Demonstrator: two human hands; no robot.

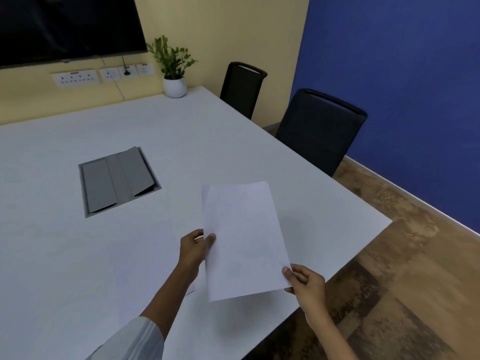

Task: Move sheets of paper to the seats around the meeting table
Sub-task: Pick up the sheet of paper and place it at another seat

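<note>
A white sheet of paper [244, 237] hangs just above the white meeting table [78, 255], near its right front corner. My left hand [194, 249] pinches the sheet's left edge with thumb on top. My right hand [305, 281] pinches its lower right corner. A corner of another sheet [191, 291] peeks out on the table under my left forearm. Two black chairs stand along the table's right side, one near [322, 131] and one farther back [242, 88].
A grey cable-box lid [118, 181] is set into the table's middle. A potted plant [174, 71] stands at the far edge under a wall screen [65, 27] and wall sockets [101, 75]. Wooden floor [402, 281] lies to the right before a blue wall.
</note>
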